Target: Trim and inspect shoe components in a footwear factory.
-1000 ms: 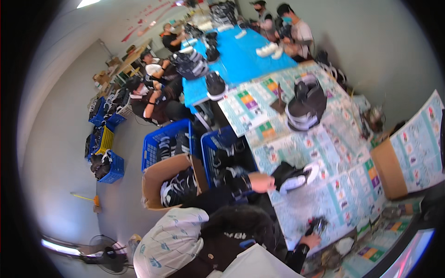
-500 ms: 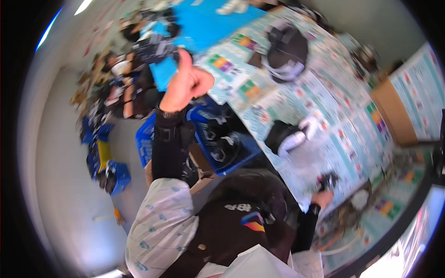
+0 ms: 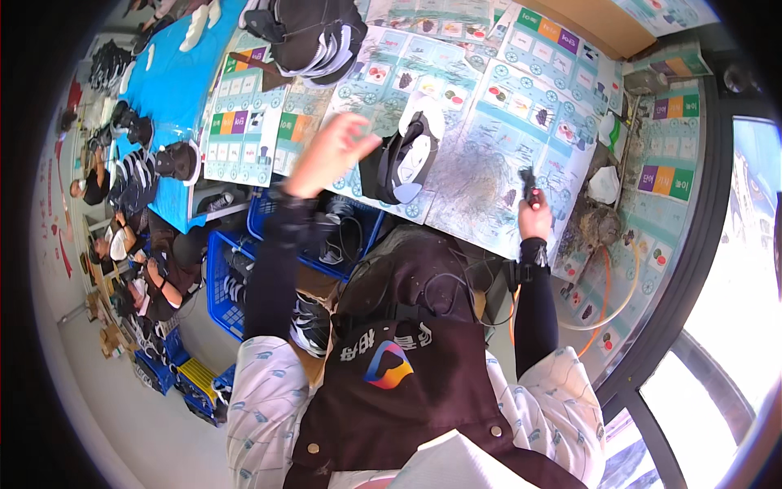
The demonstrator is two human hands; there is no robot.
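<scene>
My left hand [image 3: 330, 155] is over the near left part of the table, blurred, its fingers apart and nothing seen in them. Just right of its fingertips lies a black shoe with a white sole and white inside [image 3: 407, 159]; the hand seems apart from it. At the right, my right hand [image 3: 534, 218] is closed around a small dark tool [image 3: 529, 186] with a knobbly tip, held above the table. What kind of tool it is, I cannot make out.
Dark shoe parts with white edges [image 3: 322, 45] are piled on the paper-covered table [image 3: 489, 179]. A blue sheet [image 3: 171, 73] lies further left. Shoes fill a blue basket [image 3: 224, 281] beside my lap. Orange and pale hoses [image 3: 604, 285] curve at the right. Other people [image 3: 159, 285] sit at the left.
My view has swung, so the table now lies straight ahead. My left hand has come near the shoe, its fingers less curled. My right hand still grips the dark tool.
</scene>
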